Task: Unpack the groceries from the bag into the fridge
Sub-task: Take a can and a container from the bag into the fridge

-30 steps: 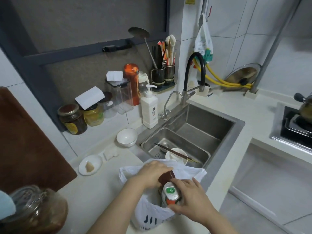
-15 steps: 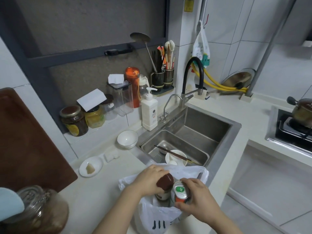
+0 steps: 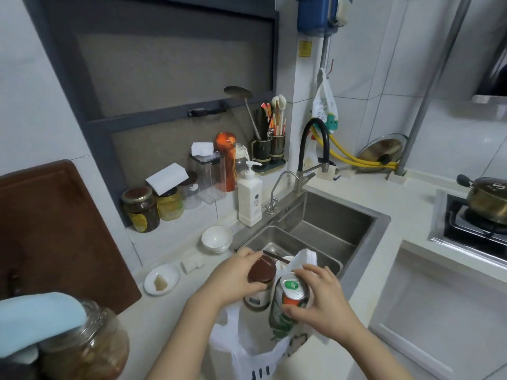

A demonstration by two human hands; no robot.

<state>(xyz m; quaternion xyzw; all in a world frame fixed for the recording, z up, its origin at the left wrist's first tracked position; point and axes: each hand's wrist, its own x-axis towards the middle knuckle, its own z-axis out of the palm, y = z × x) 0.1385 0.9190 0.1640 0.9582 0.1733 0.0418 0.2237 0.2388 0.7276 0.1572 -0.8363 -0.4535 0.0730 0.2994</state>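
A white plastic grocery bag [image 3: 247, 349] stands on the pale counter in front of the sink. My left hand [image 3: 233, 278] grips a jar with a brown lid [image 3: 262, 272], raised above the bag's mouth. My right hand [image 3: 321, 300] holds a can with a green-and-white top [image 3: 293, 289], also lifted out of the bag, right beside the jar. A leafy green item shows through the bag below the can. No fridge is in view.
A steel sink [image 3: 326, 229] with a bowl and chopsticks lies just behind the bag. Soap bottle [image 3: 249, 196], white bowl [image 3: 216, 238], small plate [image 3: 162, 279] and jars [image 3: 140, 205] line the left. A big glass jar [image 3: 85, 349] sits near left, a pot [image 3: 488, 198] on the stove at right.
Both hands have risen out of the bag, lifting the jar and the can higher above its opening. The camera view tilted upward.
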